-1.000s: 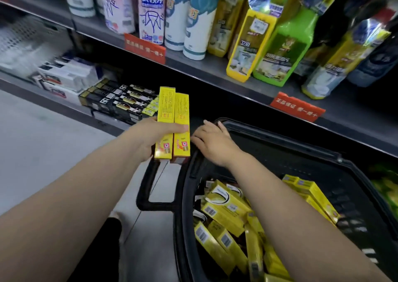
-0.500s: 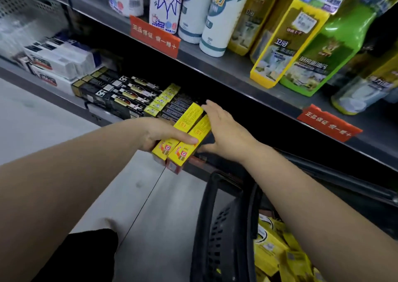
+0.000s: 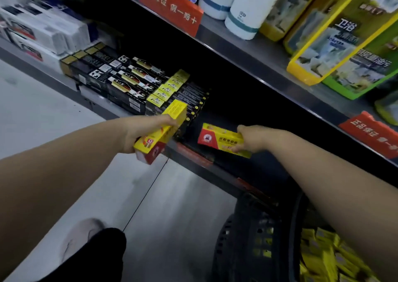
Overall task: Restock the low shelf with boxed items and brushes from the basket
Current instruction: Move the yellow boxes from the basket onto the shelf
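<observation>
2 boxes in play right now, 1 per hand. My left hand is wrapped round a long yellow cardboard box with a red end. Its far end pokes in over the lip of the dark metal low shelf, just beside the black and gold cartons already stocked there. My right hand grips a second yellow and red box sideways over the bare gap. Neither looks set down yet. The black plastic basket has a big heap of yellow boxes left, so I reckon I'm nowhere near done. Can't spot any brushes from here.
</observation>
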`<action>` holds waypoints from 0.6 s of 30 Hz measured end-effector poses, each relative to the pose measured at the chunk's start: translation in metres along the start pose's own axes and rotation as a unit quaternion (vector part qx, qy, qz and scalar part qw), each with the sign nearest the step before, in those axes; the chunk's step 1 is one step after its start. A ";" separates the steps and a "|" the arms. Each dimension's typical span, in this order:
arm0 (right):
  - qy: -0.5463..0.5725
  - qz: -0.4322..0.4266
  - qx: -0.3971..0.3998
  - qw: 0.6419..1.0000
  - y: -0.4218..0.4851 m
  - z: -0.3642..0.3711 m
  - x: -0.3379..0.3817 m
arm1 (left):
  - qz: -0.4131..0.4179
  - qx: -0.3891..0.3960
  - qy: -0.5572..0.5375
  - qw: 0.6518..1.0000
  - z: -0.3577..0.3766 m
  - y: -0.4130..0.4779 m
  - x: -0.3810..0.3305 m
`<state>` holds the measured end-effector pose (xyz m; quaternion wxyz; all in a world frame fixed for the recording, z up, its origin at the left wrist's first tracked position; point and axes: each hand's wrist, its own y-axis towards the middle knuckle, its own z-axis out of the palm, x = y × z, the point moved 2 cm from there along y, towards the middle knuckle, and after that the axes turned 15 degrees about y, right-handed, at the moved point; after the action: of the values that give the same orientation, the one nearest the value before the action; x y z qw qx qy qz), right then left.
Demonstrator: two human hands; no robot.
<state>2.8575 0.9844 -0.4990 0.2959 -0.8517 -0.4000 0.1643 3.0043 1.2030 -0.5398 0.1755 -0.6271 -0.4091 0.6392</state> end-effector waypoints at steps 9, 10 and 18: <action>-0.097 0.038 0.074 0.992 0.080 0.049 0.033 | 0.086 -0.078 0.035 0.993 -0.031 -0.002 0.012; -0.104 0.037 0.086 0.990 0.081 0.055 0.034 | 0.097 -0.085 0.049 0.990 -0.032 -0.001 0.013; -0.063 0.031 0.106 0.992 0.075 0.060 0.033 | 0.188 -0.118 0.182 0.958 -0.025 0.000 -0.002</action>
<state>2.8905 0.9949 -0.5945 0.3533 -0.8154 -0.3720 0.2682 3.0284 1.2095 -0.5351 0.0489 -0.8144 -0.3175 0.4833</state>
